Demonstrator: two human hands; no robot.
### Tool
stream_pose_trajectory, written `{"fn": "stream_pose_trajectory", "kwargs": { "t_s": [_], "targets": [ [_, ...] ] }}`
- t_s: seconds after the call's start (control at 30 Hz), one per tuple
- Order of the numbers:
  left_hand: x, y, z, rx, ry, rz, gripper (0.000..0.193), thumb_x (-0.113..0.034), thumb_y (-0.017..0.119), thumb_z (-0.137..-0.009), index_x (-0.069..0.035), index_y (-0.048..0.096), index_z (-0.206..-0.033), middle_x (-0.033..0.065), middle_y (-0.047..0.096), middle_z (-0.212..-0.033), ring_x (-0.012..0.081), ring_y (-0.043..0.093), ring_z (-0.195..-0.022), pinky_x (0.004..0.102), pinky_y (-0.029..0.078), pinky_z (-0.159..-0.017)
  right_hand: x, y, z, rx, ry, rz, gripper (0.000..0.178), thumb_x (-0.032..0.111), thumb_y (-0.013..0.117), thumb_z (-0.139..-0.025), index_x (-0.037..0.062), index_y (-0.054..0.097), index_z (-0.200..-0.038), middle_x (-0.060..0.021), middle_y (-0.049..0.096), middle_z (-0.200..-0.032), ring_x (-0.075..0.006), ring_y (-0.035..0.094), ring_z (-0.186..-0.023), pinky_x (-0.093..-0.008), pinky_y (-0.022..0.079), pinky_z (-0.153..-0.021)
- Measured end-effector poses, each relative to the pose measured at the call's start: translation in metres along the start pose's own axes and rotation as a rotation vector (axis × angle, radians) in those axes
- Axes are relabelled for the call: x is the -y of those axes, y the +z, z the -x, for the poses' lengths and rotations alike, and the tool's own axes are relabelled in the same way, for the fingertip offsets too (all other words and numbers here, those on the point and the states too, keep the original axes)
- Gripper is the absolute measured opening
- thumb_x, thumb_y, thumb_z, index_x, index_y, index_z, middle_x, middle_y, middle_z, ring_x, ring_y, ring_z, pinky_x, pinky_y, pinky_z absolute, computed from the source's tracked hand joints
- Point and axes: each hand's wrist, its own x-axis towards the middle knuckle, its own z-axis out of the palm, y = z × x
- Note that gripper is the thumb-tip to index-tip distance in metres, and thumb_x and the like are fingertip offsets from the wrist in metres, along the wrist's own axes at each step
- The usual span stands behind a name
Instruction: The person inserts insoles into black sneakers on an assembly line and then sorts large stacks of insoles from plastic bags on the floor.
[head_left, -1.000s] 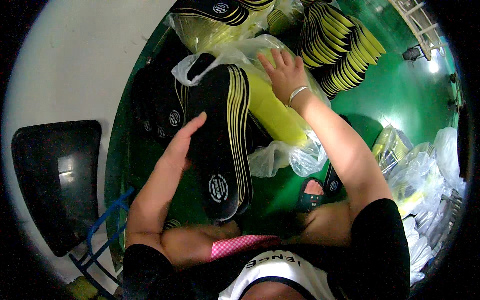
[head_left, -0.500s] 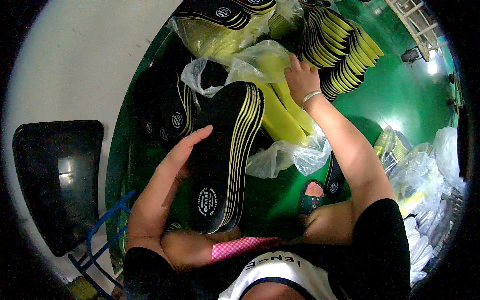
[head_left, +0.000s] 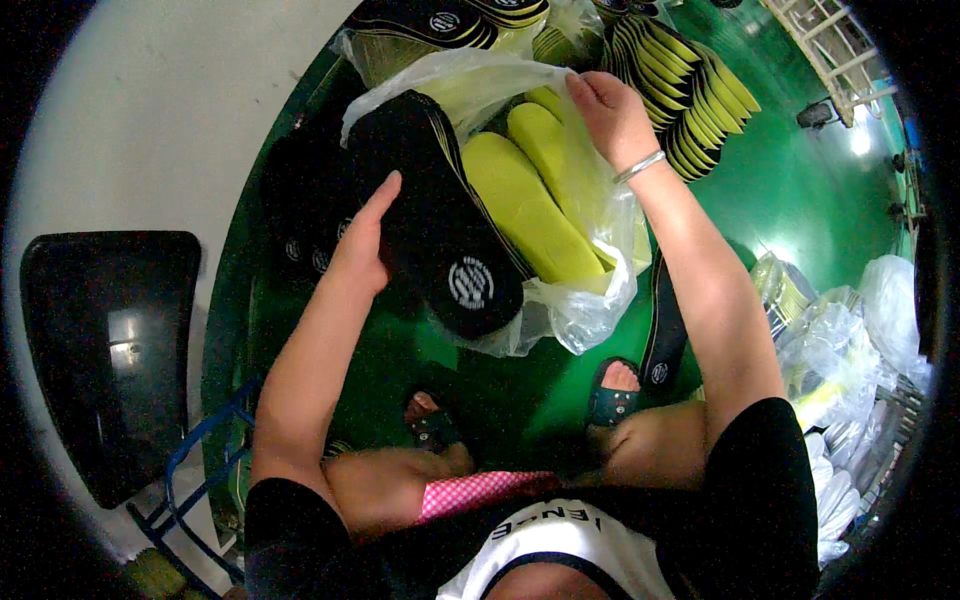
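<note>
My left hand (head_left: 362, 250) grips a stack of black insoles (head_left: 415, 190) from its left side, thumb up along the edge and the other fingers hidden beneath. That stack lies tilted in the mouth of a clear plastic bag (head_left: 590, 322). Beside it in the bag are insoles with their yellow-green undersides (head_left: 520, 195) up. With thumb and fingers pinched together, my right hand (head_left: 615, 118) holds the bag's rim up at the far right. A silver bangle circles the right wrist.
Fanned stacks of black and yellow-green insoles (head_left: 690, 95) stand far right on the green floor. More dark insoles (head_left: 310, 205) lie at left. A black insole (head_left: 662, 330) rests near my foot. Filled clear bags (head_left: 830, 345) are piled at right; a black chair (head_left: 112, 365) stands left.
My left hand has swung the insole stack forward and laid it into the bag's mouth beside the yellow-green insoles. The bag is spread wider, its rim lifted by my right hand.
</note>
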Motion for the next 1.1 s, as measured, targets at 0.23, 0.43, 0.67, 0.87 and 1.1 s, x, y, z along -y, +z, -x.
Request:
{"fn": "stream_pose_trajectory", "kwargs": {
  "t_s": [0.23,0.43,0.67,0.87,1.1],
  "targets": [
    [0.009,-0.030,-0.041,-0.094,0.082,-0.097,0.058,-0.030,0.063,-0.073,-0.002,0.038,-0.118,0.0122,0.049,-0.111,0.0248,0.049,-0.099,0.0361,0.040,-0.085,0.027,-0.013,0.023,-0.243,-0.579,0.443,0.022,0.017,0.049,-0.076,0.0040,0.052,-0.094,-0.0178,0.054,-0.088,-0.0357,0.052,-0.077,-0.0408,0.043,-0.067],
    [0.002,-0.033,-0.031,-0.174,0.131,-0.215,0.065,-0.030,0.060,-0.075,-0.001,0.028,-0.124,0.0140,0.045,-0.115,0.0255,0.048,-0.101,0.0358,0.040,-0.084,0.045,0.022,0.073,0.624,-0.269,0.292,0.017,0.014,0.049,-0.076,0.0005,0.054,-0.085,-0.0173,0.056,-0.082,-0.0329,0.055,-0.074,-0.0388,0.044,-0.065],
    [0.007,-0.016,-0.013,-0.303,0.181,-0.232,0.056,-0.028,0.052,-0.081,-0.003,0.027,-0.125,0.0137,0.042,-0.118,0.0254,0.045,-0.103,0.0359,0.039,-0.085,-0.006,0.049,0.106,0.657,-0.105,0.794,0.033,0.025,0.058,-0.070,0.0027,0.050,-0.093,-0.0156,0.052,-0.093,-0.0307,0.051,-0.090,-0.0399,0.045,-0.070],
    [0.014,-0.010,-0.014,-0.276,0.220,-0.104,0.051,-0.027,0.046,-0.085,-0.006,0.026,-0.126,0.0122,0.041,-0.118,0.0255,0.044,-0.105,0.0376,0.039,-0.087,-0.005,0.055,0.133,0.809,-0.104,1.062,0.055,0.018,0.045,-0.078,0.0084,0.023,-0.128,-0.0137,0.028,-0.129,-0.0308,0.032,-0.116,-0.0458,0.037,-0.084],
    [0.022,-0.041,-0.034,-0.154,0.075,0.094,0.051,-0.027,0.052,-0.081,-0.007,0.031,-0.123,0.0109,0.043,-0.117,0.0262,0.045,-0.103,0.0386,0.038,-0.087,-0.008,0.058,0.132,0.797,-0.008,0.995,0.079,0.024,0.061,-0.064,0.0077,0.019,-0.129,-0.0154,0.021,-0.133,-0.0354,0.031,-0.116,-0.0442,0.038,-0.086]
  ]
}}
